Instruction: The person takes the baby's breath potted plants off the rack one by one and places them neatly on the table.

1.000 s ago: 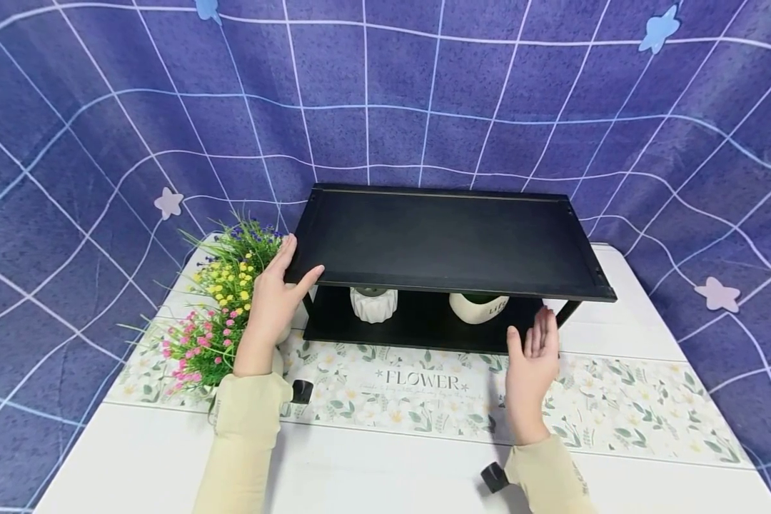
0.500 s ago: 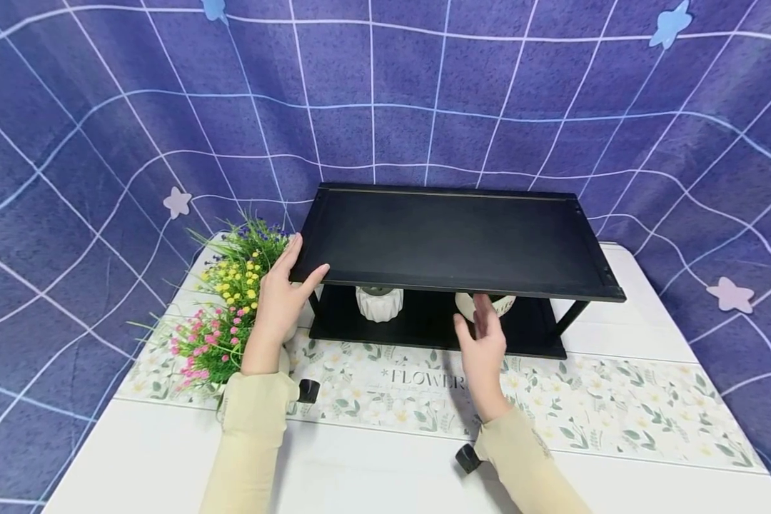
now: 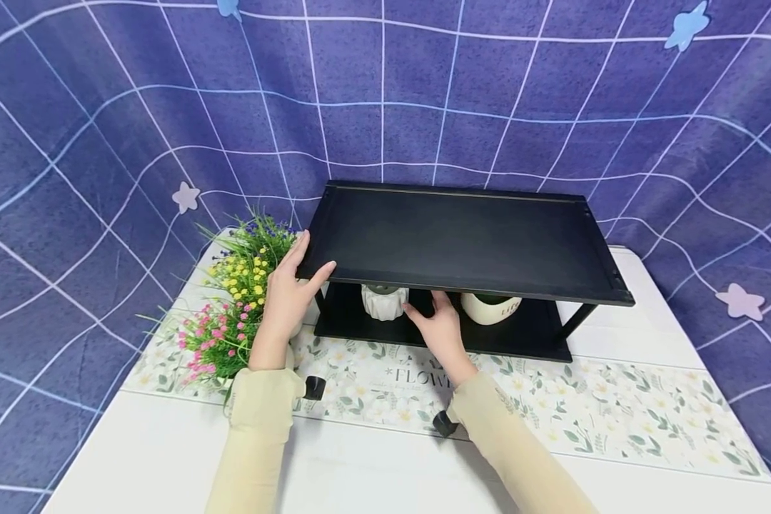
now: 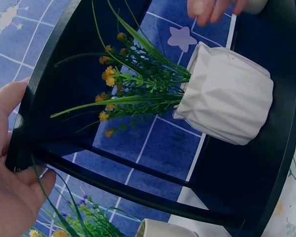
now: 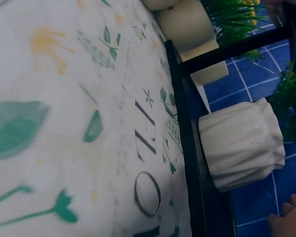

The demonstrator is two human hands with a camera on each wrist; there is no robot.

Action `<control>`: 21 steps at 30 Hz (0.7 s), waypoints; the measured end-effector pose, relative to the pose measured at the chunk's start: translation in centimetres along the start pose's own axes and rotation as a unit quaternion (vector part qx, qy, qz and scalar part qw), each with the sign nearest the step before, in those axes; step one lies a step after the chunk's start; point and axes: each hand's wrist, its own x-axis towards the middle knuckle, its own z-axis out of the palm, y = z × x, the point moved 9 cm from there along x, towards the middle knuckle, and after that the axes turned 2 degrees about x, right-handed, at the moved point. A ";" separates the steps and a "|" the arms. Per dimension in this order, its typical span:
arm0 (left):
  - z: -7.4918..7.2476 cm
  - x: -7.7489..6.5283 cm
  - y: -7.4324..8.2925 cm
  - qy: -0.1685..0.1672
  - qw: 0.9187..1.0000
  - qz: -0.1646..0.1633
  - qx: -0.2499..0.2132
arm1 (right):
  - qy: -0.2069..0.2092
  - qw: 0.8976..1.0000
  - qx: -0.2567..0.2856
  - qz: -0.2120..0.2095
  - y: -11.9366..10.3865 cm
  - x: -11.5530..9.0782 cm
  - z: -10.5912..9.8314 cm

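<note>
A black two-tier shelf (image 3: 462, 239) stands at the back of the table. My left hand (image 3: 285, 293) holds its left front corner, thumb on the front edge and fingers along the side. Under the top board is a white ridged pot (image 3: 384, 303) with a plant of small orange flowers (image 4: 108, 76). My right hand (image 3: 440, 330) reaches in between that pot and a round cream pot (image 3: 490, 308) with lettering. Its fingers are spread, thumb toward the ridged pot; in the right wrist view its fingertips (image 5: 291, 217) show beside the pot, apart from it. The top board hides part of the fingers.
Left of the shelf are potted pink, yellow and blue flowers (image 3: 231, 307), close to my left forearm. A floral runner (image 3: 373, 389) printed FLOWER crosses the white table (image 3: 360, 464). Behind hangs a blue gridded curtain (image 3: 424, 93).
My right hand has moved left, from the shelf's right front past the cream pot to the space beside the ridged pot. The left hand keeps its place on the corner.
</note>
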 end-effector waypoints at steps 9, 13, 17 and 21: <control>0.1 -0.1 0.0 0.003 1.000 0.002 -0.009 | -0.044 0.998 -0.043 0.009 0.3 1.3 2.8; 0.0 0.0 -0.1 0.007 1.000 0.003 -0.011 | -0.045 0.998 -0.046 0.011 0.2 1.8 3.5; 0.0 0.0 -0.1 0.010 1.000 0.000 -0.011 | -0.041 0.998 -0.043 0.030 0.5 2.3 3.9; 0.0 0.0 -0.2 0.008 1.000 -0.003 -0.016 | -0.048 0.997 -0.038 0.047 0.8 2.6 4.2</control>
